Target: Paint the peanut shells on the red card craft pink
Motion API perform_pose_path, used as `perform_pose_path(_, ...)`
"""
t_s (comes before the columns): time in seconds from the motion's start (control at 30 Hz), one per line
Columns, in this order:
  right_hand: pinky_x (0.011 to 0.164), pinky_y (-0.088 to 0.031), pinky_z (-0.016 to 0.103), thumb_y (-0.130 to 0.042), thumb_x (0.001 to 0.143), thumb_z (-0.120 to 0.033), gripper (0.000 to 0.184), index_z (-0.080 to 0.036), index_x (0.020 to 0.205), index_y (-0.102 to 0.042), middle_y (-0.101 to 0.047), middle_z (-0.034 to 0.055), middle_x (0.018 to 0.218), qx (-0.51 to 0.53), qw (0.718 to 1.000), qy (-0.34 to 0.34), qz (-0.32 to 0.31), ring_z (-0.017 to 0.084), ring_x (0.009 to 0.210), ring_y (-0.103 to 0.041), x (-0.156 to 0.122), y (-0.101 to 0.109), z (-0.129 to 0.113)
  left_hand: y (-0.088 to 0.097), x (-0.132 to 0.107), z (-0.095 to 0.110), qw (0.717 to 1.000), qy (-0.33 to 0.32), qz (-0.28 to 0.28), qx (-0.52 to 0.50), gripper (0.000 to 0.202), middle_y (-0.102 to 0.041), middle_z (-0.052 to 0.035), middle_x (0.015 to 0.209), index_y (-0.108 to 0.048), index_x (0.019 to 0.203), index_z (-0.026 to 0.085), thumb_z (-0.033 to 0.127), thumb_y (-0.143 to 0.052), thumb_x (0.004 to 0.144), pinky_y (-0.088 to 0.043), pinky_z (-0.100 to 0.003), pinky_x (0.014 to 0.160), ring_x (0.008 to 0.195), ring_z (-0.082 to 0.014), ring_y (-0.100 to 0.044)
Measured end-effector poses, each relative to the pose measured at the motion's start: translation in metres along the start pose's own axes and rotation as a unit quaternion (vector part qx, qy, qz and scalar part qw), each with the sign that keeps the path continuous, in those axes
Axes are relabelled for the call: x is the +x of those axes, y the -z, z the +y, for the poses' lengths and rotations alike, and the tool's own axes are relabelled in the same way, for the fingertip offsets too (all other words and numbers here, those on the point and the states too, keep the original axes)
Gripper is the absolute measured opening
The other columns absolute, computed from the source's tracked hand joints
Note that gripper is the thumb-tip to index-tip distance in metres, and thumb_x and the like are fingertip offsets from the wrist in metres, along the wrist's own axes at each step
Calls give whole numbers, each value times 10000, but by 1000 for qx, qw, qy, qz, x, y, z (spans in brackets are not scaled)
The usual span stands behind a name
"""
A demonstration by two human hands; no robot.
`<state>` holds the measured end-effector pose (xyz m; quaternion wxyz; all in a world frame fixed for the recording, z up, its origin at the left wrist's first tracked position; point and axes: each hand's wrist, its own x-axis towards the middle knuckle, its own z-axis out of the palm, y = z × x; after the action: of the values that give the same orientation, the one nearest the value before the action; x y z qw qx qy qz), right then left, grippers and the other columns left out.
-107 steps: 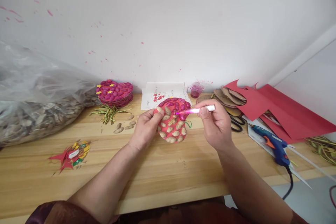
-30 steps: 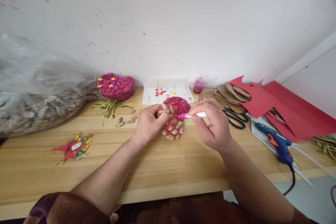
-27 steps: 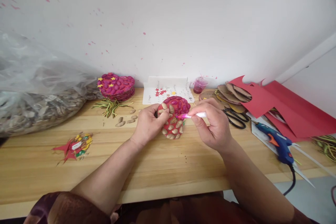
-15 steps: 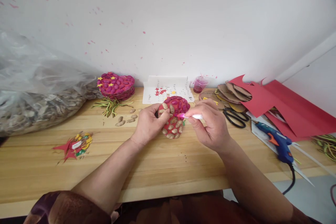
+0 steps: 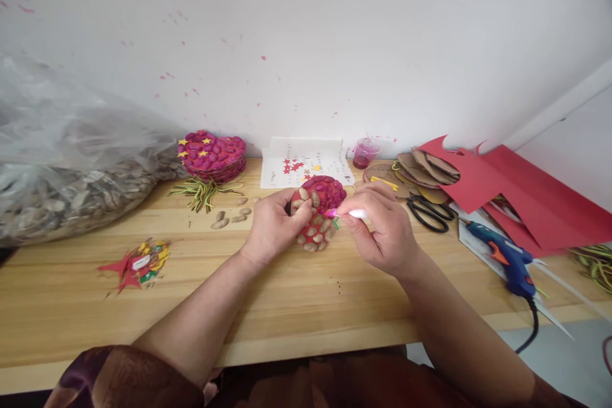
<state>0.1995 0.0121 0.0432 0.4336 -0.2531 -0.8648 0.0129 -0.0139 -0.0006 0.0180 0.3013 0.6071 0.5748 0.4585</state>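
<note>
The left hand point(image 5: 275, 223) pinches a red peanut piece point(image 5: 317, 220) in its fingers, and the right hand point(image 5: 385, 229) grips a white, pink-tipped brush point(image 5: 358, 213) in its own.

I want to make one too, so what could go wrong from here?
The left hand grips the peanut-covered craft near its pink peanuts, so a slip might smudge any wet colour.

The brush in the right hand has a pink tip that could drip on the wooden table.

The cup of pink liquid stands beyond the right hand, so a careless reach could tip it towards the white paper.
</note>
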Motion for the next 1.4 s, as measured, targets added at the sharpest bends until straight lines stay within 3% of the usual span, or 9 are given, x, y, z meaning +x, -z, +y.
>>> perform_pose_path(0.27, 827, -496, 404, -587, 980, -149, 133, -262, 1005, -652, -736, 2, 831, 21, 1000, -8, 21, 200, 795, -602, 2, 2, 0, 1, 2, 2, 1000, 9, 15, -14, 281, -424, 46, 596, -528, 633, 207, 400, -618, 816, -325, -249, 567, 593, -125, -363)
perform_pose_path(0.57, 816, -513, 398, -595, 995, -196, 100, -253, 1004, -676, -724, 31, 861, 25, 997, -44, 62, 213, 862, -627, 1, 4, 2, 3, 6, -4, 992, 75, 9, -101, 334, -455, 41, 589, -535, 645, 212, 472, -669, 807, -334, -244, 527, 568, -123, -400)
perform_pose_path(0.77, 796, -515, 394, -592, 993, -179, 112, -255, 981, -673, -722, 26, 848, 17, 998, -29, 47, 208, 847, -631, 2, 4, 1, 3, 6, -6, 987, 95, 6, -129, 369, -446, 50, 578, -521, 631, 210, 483, -710, 791, -312, -238, 511, 538, -106, -373)
perform_pose_path(1.4, 824, -504, 376, -616, 978, -148, 127, -251, 1018, -678, -734, 15, 863, 26, 997, -21, 63, 201, 863, -624, 1, 2, 2, 2, 6, -8, 988, 90, 6, -123, 334, -497, 37, 587, -583, 671, 201, 478, -710, 807, -353, -243, 526, 557, -121, -423)
